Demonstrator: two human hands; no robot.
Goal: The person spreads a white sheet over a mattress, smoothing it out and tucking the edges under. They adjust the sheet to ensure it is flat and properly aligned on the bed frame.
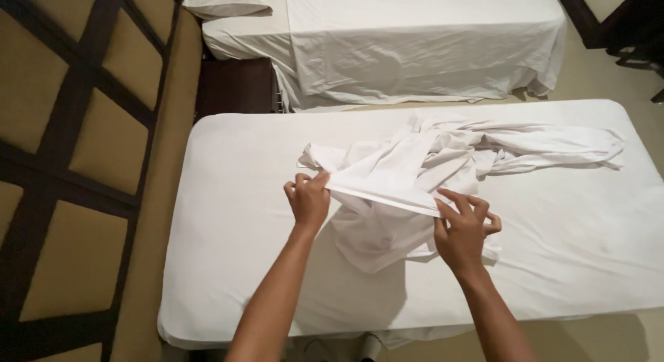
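My left hand (308,199) and right hand (462,230) each pinch the hemmed edge of the white sheet (415,165), pulled taut between them; it looks light, limp and easily tangled, bunched mid-mattress (228,265). Beyond, a second bed (429,51).

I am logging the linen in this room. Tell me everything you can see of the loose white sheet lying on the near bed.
The loose sheet is plain white, thin cloth, crumpled and twisted into a long heap across the near mattress, one end trailing toward the right. A hemmed edge is lifted and pulled taut between the left hand and the right hand, each pinching it. Below that edge a flap hangs down onto the mattress.
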